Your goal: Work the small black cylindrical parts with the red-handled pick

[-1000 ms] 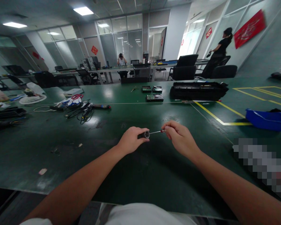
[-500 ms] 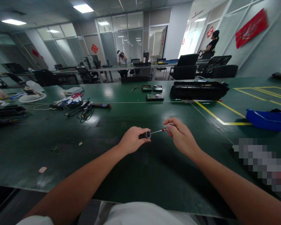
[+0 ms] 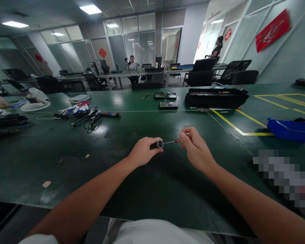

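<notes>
My left hand (image 3: 144,151) grips a dark cylindrical part (image 3: 154,146) between thumb and fingers. Its round, light-rimmed end faces right; the exact kind of part I cannot make out. In my right hand (image 3: 194,146) is a screwdriver (image 3: 170,142) with a reddish handle, pinched between thumb and fingers. The thin metal shaft points left, and its tip meets the round end of the part; how deep it sits is hidden. Both hands are above the green table (image 3: 147,189).
Hard drives with green circuit boards (image 3: 168,105) lie ahead, beside a long black plastic unit (image 3: 217,98). Tangled cables (image 3: 91,120) and red-handled scissors (image 3: 83,103) are to the left. A blue bin (image 3: 291,129) stands right. Two people are in the background.
The fingers of my right hand have curled in more around the screwdriver handle. My left hand and the part have shifted very slightly left. Both background people have changed pose.
</notes>
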A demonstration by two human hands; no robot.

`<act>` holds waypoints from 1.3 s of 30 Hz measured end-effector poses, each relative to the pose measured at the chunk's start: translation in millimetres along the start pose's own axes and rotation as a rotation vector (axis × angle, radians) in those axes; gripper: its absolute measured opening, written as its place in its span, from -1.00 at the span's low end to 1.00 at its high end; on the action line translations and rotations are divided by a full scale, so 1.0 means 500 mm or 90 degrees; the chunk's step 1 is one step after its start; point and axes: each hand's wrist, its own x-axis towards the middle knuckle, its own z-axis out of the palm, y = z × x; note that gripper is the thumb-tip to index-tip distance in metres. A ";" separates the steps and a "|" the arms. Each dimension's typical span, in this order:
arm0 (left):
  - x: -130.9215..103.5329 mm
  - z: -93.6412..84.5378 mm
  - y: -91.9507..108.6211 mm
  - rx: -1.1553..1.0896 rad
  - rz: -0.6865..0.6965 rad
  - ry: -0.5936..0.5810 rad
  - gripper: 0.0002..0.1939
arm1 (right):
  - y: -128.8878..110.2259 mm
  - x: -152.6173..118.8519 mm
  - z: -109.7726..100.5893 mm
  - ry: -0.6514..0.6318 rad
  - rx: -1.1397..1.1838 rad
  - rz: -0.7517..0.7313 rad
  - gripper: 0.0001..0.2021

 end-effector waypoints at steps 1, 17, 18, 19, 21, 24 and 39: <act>-0.001 0.000 0.002 -0.001 0.003 -0.001 -0.66 | -0.003 -0.001 -0.001 0.006 -0.009 0.011 -0.76; 0.000 0.001 0.009 0.033 0.036 -0.023 -0.72 | 0.001 -0.005 0.010 0.031 0.012 -0.083 -0.76; -0.001 0.002 0.008 0.035 0.043 -0.024 -0.70 | -0.001 -0.004 0.011 0.046 0.021 -0.074 -0.75; -0.001 0.003 0.006 0.034 0.054 -0.022 -0.68 | -0.002 -0.003 0.013 0.063 0.032 -0.059 -0.75; 0.002 0.003 -0.001 0.031 0.094 -0.020 -0.63 | 0.000 0.005 0.014 0.092 0.080 -0.010 -0.75; 0.009 -0.002 -0.013 0.032 0.146 -0.024 -0.60 | 0.014 0.024 0.014 0.075 0.272 0.119 -0.75; 0.005 -0.004 -0.004 0.030 0.066 -0.023 -0.62 | 0.019 0.017 0.014 0.095 0.118 0.014 -0.74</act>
